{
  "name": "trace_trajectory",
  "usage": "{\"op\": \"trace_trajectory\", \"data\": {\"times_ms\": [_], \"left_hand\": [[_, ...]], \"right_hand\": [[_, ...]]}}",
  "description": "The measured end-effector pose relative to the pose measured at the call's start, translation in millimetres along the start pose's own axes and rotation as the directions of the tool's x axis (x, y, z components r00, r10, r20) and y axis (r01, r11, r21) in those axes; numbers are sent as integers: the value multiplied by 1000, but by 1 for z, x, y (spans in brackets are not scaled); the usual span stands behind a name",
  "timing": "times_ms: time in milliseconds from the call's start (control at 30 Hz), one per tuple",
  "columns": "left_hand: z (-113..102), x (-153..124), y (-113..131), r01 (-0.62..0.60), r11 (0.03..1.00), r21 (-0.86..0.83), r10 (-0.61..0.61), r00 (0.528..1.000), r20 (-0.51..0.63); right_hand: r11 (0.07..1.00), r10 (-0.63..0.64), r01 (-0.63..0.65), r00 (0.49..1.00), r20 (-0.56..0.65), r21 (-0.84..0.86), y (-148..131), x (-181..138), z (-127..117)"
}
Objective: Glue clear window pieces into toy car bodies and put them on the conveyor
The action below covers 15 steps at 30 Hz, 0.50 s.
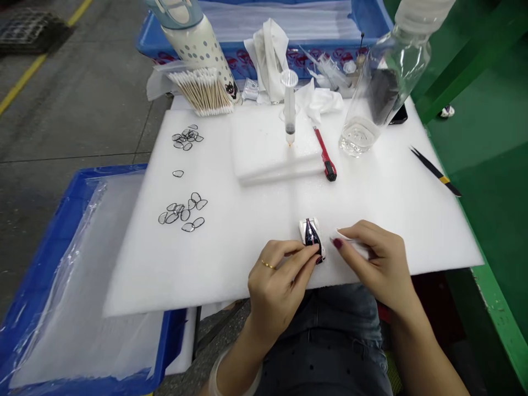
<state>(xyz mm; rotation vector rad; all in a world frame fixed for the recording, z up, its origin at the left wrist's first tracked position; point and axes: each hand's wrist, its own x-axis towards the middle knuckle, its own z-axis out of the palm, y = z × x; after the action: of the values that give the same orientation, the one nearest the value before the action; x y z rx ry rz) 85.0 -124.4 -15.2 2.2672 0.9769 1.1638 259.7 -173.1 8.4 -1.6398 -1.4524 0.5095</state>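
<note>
My left hand [282,275] is closed on a small toy car [311,235], white with a glossy dark middle, pinching its near end against the white foam board [256,220]. Just right of the car, my right hand [375,256] is closed on a white wipe [358,246], perhaps tissue, partly hidden by the fingers. The wipe and the car are apart. To the left lie thin black oval rings in two loose groups, one farther back [187,137] and one nearer [181,212], with a single ring [178,173] between them.
A syringe [289,107] stands near a red cutter knife [325,154]. Cotton swabs [202,91], a dotted bottle [202,47], crumpled tissues [268,60] and a clear bottle [371,99] line the back. Black tweezers [435,170] lie right. A blue crate [78,187] sits lower left.
</note>
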Motion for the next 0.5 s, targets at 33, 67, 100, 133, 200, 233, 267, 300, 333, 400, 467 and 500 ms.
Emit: {"op": "trace_trajectory", "data": {"times_ms": [33, 67, 100, 133, 200, 233, 267, 300, 333, 400, 467, 500], "left_hand": [[0, 0, 0, -8, 1000, -7, 8, 1000, -2], [0, 0, 0, -21, 1000, -13, 21, 1000, -6], [0, -1, -1, -36, 999, -18, 36, 999, -14], [0, -1, -1, -51, 998, -23, 50, 998, -23], [0, -1, -2, -73, 997, -31, 72, 997, -39], [0, -1, -2, -84, 996, -30, 82, 996, -44], [0, -1, -3, -96, 995, -26, 94, 994, -47], [0, -2, -3, -110, 994, -20, 109, 993, -50], [0, -2, -4, -125, 992, -15, 124, 991, -52], [0, -3, -5, -150, 989, -8, 149, 987, -54], [0, -4, -5, -162, 987, -5, 162, 985, -55], [0, -5, -4, -166, 986, -3, 165, 985, -54]], "right_hand": [[999, 28, -27, 998, -47, 18, 0, 1, -7], [999, 45, -44, 991, -127, 8, 1, 3, -15], [998, 38, -49, 976, -215, -46, 4, 5, -25], [988, 1, -45, 960, -279, -151, 7, 9, -36], [905, -98, -35, 952, -289, -424, 19, 19, -61], [843, -121, -43, 956, -267, -536, 27, 25, -75], [785, -123, -72, 955, -269, -615, 36, 30, -89], [737, -114, -127, 945, -307, -664, 47, 34, -103], [698, -103, -196, 924, -367, -688, 59, 37, -116], [644, -61, -290, 903, -425, -708, 83, 41, -138], [638, -4, -278, 931, -364, -718, 103, 40, -151], [668, 0, -247, 943, -332, -702, 110, 39, -154]]}}
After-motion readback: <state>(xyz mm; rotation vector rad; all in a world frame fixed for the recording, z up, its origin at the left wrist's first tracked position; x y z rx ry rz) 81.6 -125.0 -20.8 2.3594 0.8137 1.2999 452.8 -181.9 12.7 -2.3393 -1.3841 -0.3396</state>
